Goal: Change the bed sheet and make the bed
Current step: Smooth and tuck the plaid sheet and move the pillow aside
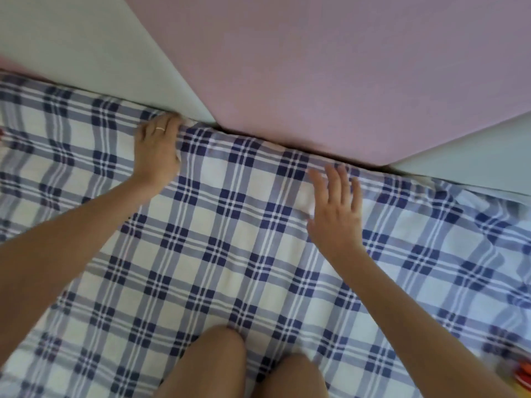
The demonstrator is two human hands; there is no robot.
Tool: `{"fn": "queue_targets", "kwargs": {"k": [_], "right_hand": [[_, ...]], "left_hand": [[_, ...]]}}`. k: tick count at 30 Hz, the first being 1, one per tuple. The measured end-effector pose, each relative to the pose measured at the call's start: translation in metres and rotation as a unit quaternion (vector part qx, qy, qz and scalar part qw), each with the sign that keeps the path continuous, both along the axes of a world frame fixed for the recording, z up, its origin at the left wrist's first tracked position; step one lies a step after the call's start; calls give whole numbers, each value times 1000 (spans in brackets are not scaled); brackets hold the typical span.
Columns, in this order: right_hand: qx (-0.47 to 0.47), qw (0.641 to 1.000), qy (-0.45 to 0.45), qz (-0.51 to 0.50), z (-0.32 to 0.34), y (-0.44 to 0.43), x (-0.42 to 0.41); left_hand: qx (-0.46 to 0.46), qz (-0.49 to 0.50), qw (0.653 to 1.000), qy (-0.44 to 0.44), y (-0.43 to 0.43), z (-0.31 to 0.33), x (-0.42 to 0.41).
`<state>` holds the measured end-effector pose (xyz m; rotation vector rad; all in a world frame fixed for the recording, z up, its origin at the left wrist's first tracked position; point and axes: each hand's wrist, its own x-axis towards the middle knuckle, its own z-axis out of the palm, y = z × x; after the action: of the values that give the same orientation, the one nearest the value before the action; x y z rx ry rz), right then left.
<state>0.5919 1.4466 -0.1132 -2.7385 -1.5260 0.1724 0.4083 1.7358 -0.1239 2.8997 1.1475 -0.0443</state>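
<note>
a single head-worn view looks down, close over the checked sheet (218,234); wall (316,67) at twelve o'clock.

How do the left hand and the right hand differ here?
The left hand wears a ring; the right hand shows none. The left hand's fingers bend down at the edge of the sheet; the right hand's fingers are spread straight. Both reach over the sheet.
</note>
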Motion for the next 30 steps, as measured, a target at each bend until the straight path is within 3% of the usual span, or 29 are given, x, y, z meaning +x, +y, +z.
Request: {"fn": "queue_targets", "kwargs": {"k": [5, 9, 12, 14, 17, 20, 22, 23, 25, 26, 27, 30], "right_hand": [[-105, 991, 68, 39, 1, 83, -16], [-192, 976, 73, 66, -5, 123, -15], [-184, 974, 113, 64, -6, 116, -5], [-183, 971, 131, 75, -6, 108, 1], [-191, 966, 137, 108, -6, 104, 9], [-75, 960, 94, 252, -9, 89, 7], [-44, 919, 98, 380, -11, 62, -13], [-50, 882, 90, 460, -14, 46, -24], [-118, 823, 52, 554, -21, 11, -20], [-135, 836, 30, 531, -25, -2, -3], [-150, 875, 13, 459, -24, -14, 20], [-173, 974, 9, 149, -4, -52, 90]], "left_hand": [[17, -66, 981, 181, 54, 1, -9], [11, 41, 949, 312, 88, 12, -9], [-26, 109, 907, 405, 111, 24, -12], [-55, 158, 890, 423, 119, 25, -12], [-62, 236, 895, 373, 113, 26, -3], [-56, 347, 933, 74, 56, 22, -11], [-88, 355, 924, -110, -9, 12, -22], [-139, 346, 917, -143, -41, 9, -26], [-278, 341, 893, -92, -90, -6, -27], [-325, 340, 882, -31, -100, -15, -27], [-349, 341, 873, 20, -106, -21, -23], [-366, 358, 855, 87, -95, -30, -9]]}}
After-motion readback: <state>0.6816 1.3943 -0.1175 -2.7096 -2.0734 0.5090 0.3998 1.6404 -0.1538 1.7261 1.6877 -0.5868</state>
